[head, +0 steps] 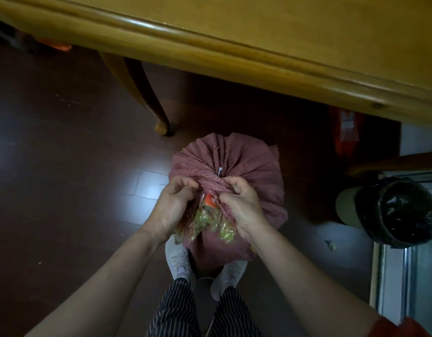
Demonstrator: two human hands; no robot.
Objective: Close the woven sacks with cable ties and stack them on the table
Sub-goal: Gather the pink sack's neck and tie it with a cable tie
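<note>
A dusky red woven sack [254,166] stands on the dark floor in front of my feet, its mouth gathered into pleats. My left hand [176,203] and my right hand [241,203] each pinch the bunched fabric at the neck, a short way apart. Between them the mouth gapes and shows clear bags of greenish contents [207,220] with an orange piece on top. A small white cable tie end [220,171] pokes up from the pleats just beyond my fingers. The wooden table [258,40] runs across the top of the view.
A curved table leg [147,93] stands on the floor to the sack's far left. A bin lined with a black bag [399,210] sits at the right. Another red sack [344,132] lies under the table edge at the right. Dark floorboards stretch out to the left.
</note>
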